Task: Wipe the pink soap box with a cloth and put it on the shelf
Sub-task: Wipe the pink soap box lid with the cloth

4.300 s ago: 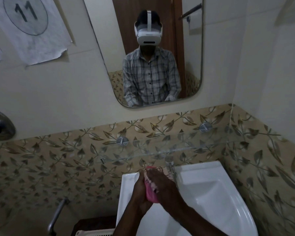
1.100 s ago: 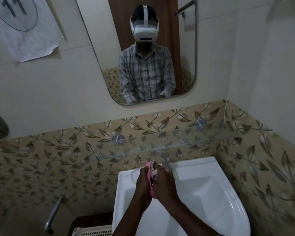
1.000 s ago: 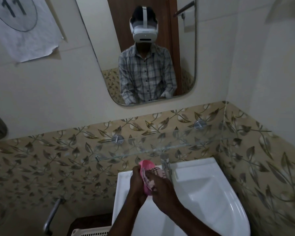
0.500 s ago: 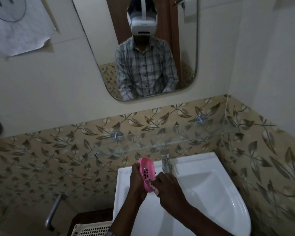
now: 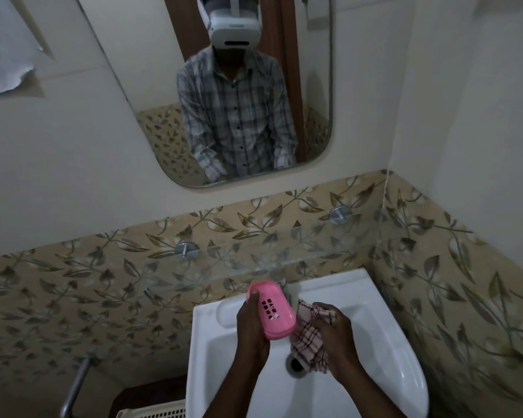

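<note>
1. A rounded-corner wall mirror (image 5: pixel 151 70) fills the upper middle of the frame and reflects the person in a checked shirt.
2. A white ceramic washbasin (image 5: pixel 384 357) takes up the lower middle and lower right; both hands work above its bowl.
3. A clear glass shelf (image 5: pixel 284 251) runs across the middle of the frame, just above the basin's back edge.
4. The left hand (image 5: pixel 251 330), at lower centre, grips the soap box, with its thumb pressed on the upper rim and its fingers curled behind.
5. The right hand (image 5: pixel 337 339), just to the right, has its fingers curled round a bunched cloth.
6. The pink oval plastic soap box (image 5: pixel 274 312) is tilted with its drain holes facing the camera. It is over the basin, below the shelf and not on it.
7. The pink-and-dark checked cloth (image 5: pixel 310 336) hangs just beside the box's lower right edge; whether it touches is unclear.
8. Wiping looks mostly finished or paused. Lifting the box onto the shelf is still to be done.
</note>
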The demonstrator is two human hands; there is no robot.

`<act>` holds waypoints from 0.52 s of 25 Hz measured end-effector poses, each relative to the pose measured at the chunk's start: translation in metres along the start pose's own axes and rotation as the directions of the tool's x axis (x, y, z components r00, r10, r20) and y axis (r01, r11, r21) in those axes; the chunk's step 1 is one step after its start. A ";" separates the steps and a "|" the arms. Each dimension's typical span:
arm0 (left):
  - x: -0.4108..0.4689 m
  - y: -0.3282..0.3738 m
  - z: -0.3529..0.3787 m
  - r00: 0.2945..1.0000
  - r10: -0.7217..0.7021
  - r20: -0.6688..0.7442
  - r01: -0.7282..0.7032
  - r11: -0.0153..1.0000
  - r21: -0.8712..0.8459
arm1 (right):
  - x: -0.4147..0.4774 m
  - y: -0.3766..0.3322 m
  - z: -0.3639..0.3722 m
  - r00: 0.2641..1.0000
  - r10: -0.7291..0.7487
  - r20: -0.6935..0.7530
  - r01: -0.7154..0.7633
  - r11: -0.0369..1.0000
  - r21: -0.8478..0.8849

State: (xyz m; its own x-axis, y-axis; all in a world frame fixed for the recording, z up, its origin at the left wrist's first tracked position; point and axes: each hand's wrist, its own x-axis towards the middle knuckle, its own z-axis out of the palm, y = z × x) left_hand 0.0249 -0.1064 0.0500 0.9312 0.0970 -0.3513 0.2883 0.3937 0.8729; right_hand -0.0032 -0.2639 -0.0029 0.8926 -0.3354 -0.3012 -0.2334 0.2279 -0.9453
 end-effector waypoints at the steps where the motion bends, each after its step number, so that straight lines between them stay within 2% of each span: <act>1: 0.002 -0.004 0.010 1.000 -0.009 0.018 0.008 0.998 0.065 | 0.003 0.003 -0.001 0.999 0.038 -0.005 -0.038 0.998 0.043; 4: 0.007 -0.010 0.047 0.997 -0.015 0.079 -0.001 0.979 0.205 | 0.014 0.004 -0.012 0.993 0.093 -0.074 -0.087 0.993 0.083; 7: 0.023 -0.009 0.079 0.997 -0.006 0.072 -0.011 0.973 0.231 | 0.031 0.002 -0.029 0.973 0.134 -0.186 -0.107 0.983 0.147; 9: 0.036 -0.011 0.094 0.998 -0.054 0.019 0.050 0.986 0.160 | 0.041 0.000 -0.036 0.974 0.156 -0.165 -0.122 0.972 0.200; 11: 0.044 -0.018 0.103 0.988 -0.150 -0.025 0.150 0.989 -0.016 | 0.045 -0.001 -0.035 0.981 0.167 -0.102 -0.135 0.955 0.266; 13: 0.044 -0.027 0.105 0.974 -0.222 -0.050 0.214 0.968 -0.134 | 0.046 -0.002 -0.029 0.990 0.118 -0.083 -0.098 0.972 0.211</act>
State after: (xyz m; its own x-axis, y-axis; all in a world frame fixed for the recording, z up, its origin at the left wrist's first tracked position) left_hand 0.0815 -0.2084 0.0461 0.8316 0.0522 -0.5528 0.4485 0.5239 0.7241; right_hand 0.0270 -0.3062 -0.0180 0.8236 -0.3811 -0.4201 -0.2332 0.4477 -0.8632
